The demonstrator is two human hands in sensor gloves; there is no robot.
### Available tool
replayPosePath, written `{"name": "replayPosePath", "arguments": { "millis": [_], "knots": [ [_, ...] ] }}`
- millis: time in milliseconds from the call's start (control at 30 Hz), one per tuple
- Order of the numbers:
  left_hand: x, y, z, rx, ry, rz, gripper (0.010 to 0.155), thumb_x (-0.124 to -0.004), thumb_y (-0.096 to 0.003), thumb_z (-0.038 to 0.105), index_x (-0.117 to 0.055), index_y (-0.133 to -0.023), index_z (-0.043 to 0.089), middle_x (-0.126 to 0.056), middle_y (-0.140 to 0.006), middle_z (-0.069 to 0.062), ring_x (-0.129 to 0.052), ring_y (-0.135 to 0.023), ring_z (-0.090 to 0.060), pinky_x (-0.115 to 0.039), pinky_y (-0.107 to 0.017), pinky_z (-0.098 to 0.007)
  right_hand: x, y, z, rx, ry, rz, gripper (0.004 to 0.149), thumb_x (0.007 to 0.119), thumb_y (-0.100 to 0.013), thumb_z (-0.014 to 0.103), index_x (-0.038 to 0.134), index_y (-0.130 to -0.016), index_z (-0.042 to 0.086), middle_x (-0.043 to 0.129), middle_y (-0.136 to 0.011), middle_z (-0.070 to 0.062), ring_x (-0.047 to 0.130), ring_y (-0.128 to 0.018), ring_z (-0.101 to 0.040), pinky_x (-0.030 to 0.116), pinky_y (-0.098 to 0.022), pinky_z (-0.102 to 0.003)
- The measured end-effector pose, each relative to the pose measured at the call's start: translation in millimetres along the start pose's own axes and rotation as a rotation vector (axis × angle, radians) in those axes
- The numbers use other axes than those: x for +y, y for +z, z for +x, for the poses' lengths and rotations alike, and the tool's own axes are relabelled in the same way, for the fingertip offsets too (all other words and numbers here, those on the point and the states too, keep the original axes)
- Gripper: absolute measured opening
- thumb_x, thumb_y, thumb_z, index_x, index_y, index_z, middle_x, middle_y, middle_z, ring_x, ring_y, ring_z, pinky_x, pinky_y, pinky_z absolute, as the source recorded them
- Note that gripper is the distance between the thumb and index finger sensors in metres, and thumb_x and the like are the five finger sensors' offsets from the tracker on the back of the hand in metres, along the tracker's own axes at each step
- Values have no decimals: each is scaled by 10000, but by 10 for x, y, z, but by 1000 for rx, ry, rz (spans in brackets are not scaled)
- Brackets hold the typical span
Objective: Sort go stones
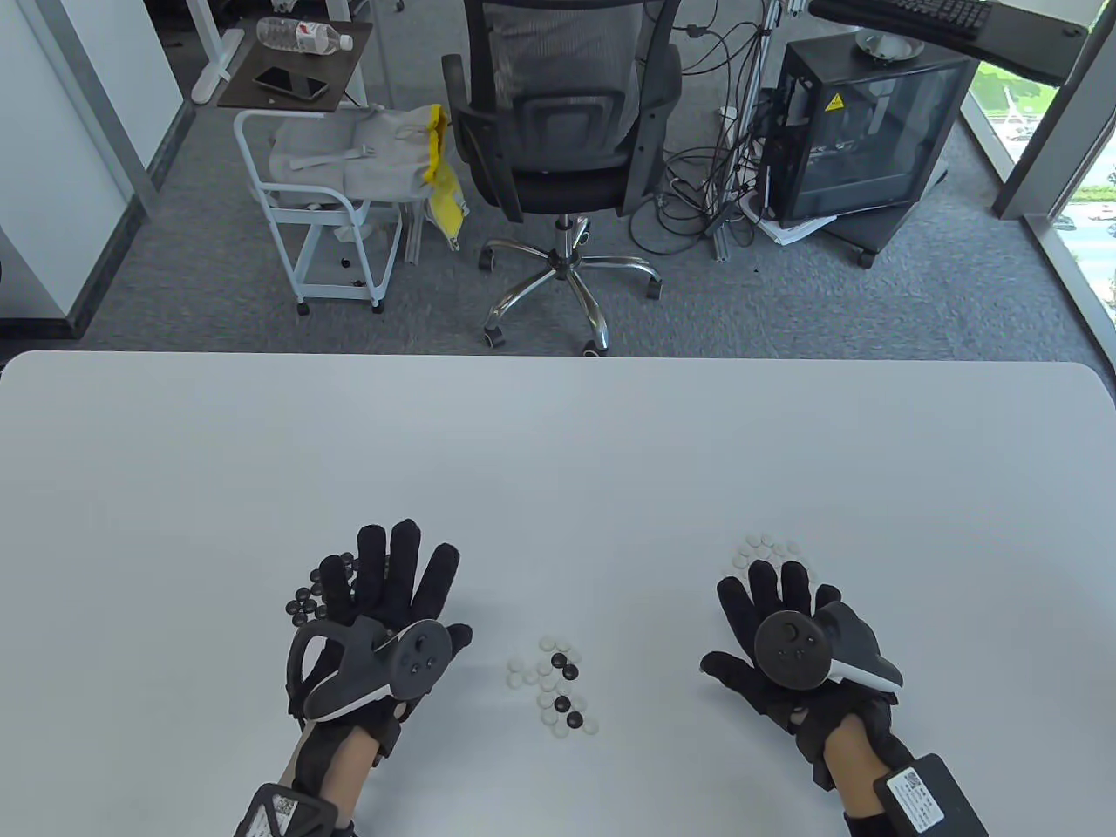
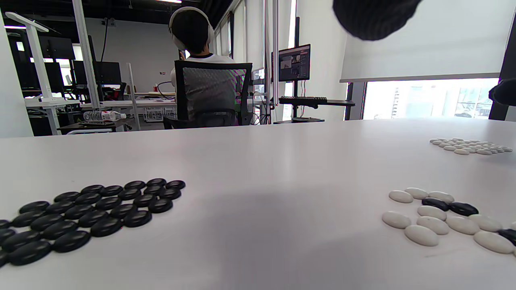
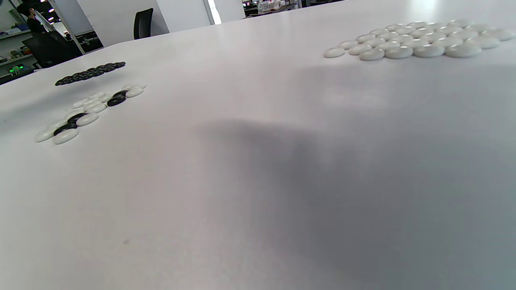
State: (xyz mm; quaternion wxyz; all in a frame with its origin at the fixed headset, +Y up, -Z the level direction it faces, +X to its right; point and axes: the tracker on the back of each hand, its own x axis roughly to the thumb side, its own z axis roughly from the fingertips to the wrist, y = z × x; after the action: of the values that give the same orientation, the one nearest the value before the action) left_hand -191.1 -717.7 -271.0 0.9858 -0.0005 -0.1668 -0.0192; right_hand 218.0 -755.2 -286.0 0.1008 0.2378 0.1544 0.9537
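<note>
My left hand [image 1: 384, 602] lies spread over the table [image 1: 558, 453], fingers straight and splayed, holding nothing; its tracker [image 1: 375, 667] sits on the back of the glove. Under and just left of those fingers I can see the black stones [image 1: 307, 602], a flat packed cluster — in the left wrist view that black group [image 2: 88, 213] lies in tidy rows on the near left, every stone flat on the table.

My right hand [image 1: 785, 641] is also released, fingers extended toward the far side, thumb out to the left, with nothing in it. Just beyond its fingertips sits the white stones cluster [image 1: 767, 551], partly hidden by the fingers; from the right wrist view the same white group [image 3: 415, 42] is packed close together at the upper right.

Between my two hands, a little nearer to me, lies the mixed pile [image 1: 558, 684] — mostly white stones with a few black ones among them, loosely touching. I cannot tell from above whether either hand rests on the table or hangs just over it.

Past the table edge stands an office chair [image 1: 558, 113], with a white cart [image 1: 331, 200] to its left and a computer case [image 1: 863, 131] to its right.
</note>
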Motion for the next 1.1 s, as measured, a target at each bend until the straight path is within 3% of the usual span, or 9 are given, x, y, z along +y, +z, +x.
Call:
{"name": "replayPosePath", "arguments": {
  "millis": [433,600,700,833,967,1100],
  "knots": [
    [-238,7,-74,-1,8,-47,806,-543,-585,558,-156,-1184,183,53,-1177,-289,106,-993,-570,-82,-585,-834,76,-59,-2,3,8,16,866,487,-618,512,146,-1169,-63,8,-1081,-495,-74,-872,-703,31,-501,-862],
    [-306,16,-134,8,45,-80,811,-532,-582,564,-147,-1183,178,59,-1174,-290,110,-990,-570,-75,-579,-834,11,-52,33,-38,-30,-34,832,495,-614,510,221,-1190,-24,24,-1089,-492,-62,-881,-706,42,-506,-868],
    [-294,36,-172,11,76,-75,815,-529,-582,566,-143,-1184,175,62,-1173,-291,113,-988,-571,-70,-574,-836,-149,-52,125,-94,-94,-80,797,502,-613,507,349,-1206,-2,37,-1094,-490,-58,-885,-706,46,-509,-872],
    [-275,61,-218,19,101,-68,815,-526,-583,568,-140,-1185,175,69,-1172,-293,117,-986,-571,-65,-570,-836,-587,-130,395,-179,-123,-124,739,512,-613,503,602,-1160,14,111,-1128,-471,-41,-899,-704,58,-513,-878],
    [-267,74,-250,25,119,-70,815,-524,-583,569,-138,-1184,177,76,-1169,-290,123,-983,-571,-58,-565,-836,-891,-373,732,-204,-112,2,707,516,-618,501,716,-1107,31,172,-1151,-449,-20,-915,-701,71,-519,-883],
    [-247,91,-274,29,131,-65,814,-524,-584,568,-142,-1186,176,76,-1169,-289,123,-983,-570,-57,-564,-836,-813,-743,1032,-171,-85,220,698,510,-620,500,698,-1118,50,140,-1152,-438,-31,-919,-696,69,-525,-886]
  ]
}}
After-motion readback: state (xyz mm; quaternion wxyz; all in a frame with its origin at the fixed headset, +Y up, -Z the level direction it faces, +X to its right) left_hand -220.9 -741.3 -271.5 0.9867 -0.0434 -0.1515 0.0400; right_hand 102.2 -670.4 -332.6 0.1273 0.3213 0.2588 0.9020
